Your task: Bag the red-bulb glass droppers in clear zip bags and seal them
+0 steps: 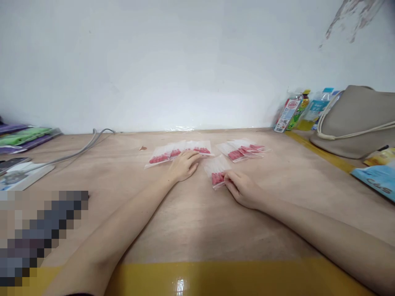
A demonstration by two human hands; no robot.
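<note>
My right hand (242, 187) pinches the lower right edge of a small clear zip bag (218, 176) with several red pieces inside. That bag lies on the wooden table, apart from the others. My left hand (185, 165) rests palm down with fingers stretched out, over the near edge of an overlapping row of similar bags (159, 158), and hides part of them. To the right, behind my right hand, a second fanned group of these bags (240, 152) lies flat. The red pieces are too small to name.
A grey cable (83, 148) crosses the table at left, near purple and green packages (27, 137) and a white box (27, 174). Drink bottles (317, 107), a carton (288, 113), a beige bag (358, 123) and a blue packet (378, 181) are at right. A wall (185, 65) stands behind.
</note>
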